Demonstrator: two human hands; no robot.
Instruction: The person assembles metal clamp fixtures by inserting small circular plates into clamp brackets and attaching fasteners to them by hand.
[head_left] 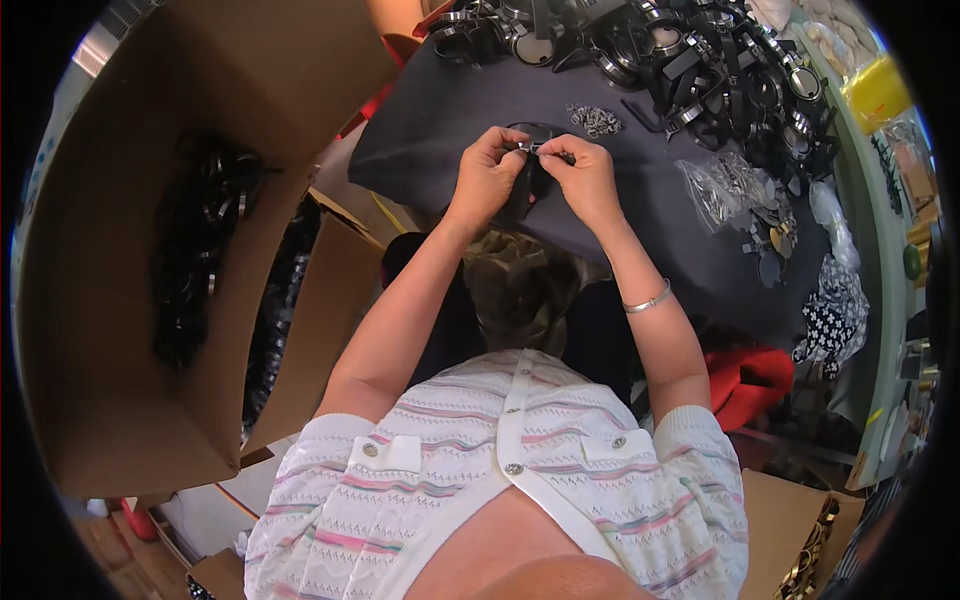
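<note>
Silver piece (529,147) pinched between your two hands, above the near part of the dark cloth-covered surface (430,130).
Your left hand (485,180) and right hand (588,182) nearly meet, thumbs and fingertips closed on the small metal part; a black band (540,131) shows just behind it. Beyond your right hand lies a small pile of metal bits (597,121), with a heap of black straps and round silver cases (700,70) farther back.

We have a black strap (541,130) pinched at its small, shiny silver fitting (529,147), partly hidden, just left of the metal clips (597,121).
</note>
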